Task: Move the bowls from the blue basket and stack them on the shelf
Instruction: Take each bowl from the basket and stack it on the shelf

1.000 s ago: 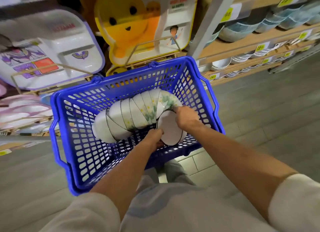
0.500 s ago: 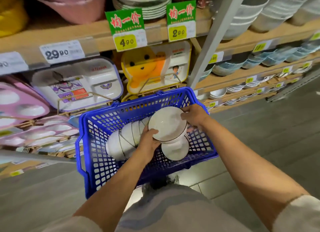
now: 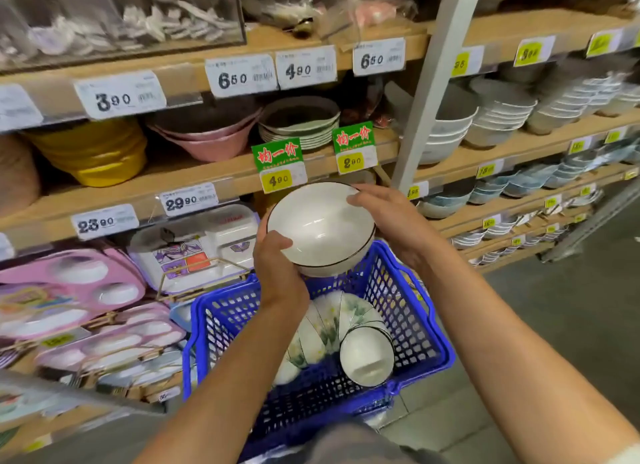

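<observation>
**Held item.** The white bowl, marked by a thin dark line round its rim, is held in the air with its opening tilted toward the camera. It sits above the far end of the blue basket and in front of the edge of the wooden shelf, just below a yellow price tag reading 4.90. Contact with the shelf cannot be determined.

**Left hand.** The left hand grips the bowl at its near left side. The thumb curls over the rim into the bowl. The remaining fingers are under the bowl and hidden, so their position cannot be told.

**Right hand.** The right hand holds the far right side. Its fingers lie pressed together and curve along the upper rim, with the palm against the outer wall.

**Basket contents.** A row of nested floral bowls lies on its side inside the basket. Just beside it, at the near right, a second white bowl lies on its side with its base facing the camera.

**Surroundings.**
- On the shelf above the held bowl: yellow bowls, pink bowls and a stack of plates.
- Below that shelf, left of the basket: pink divided trays and a white divided tray.
- Right of the grey upright post: further stacked bowls on each level.
</observation>
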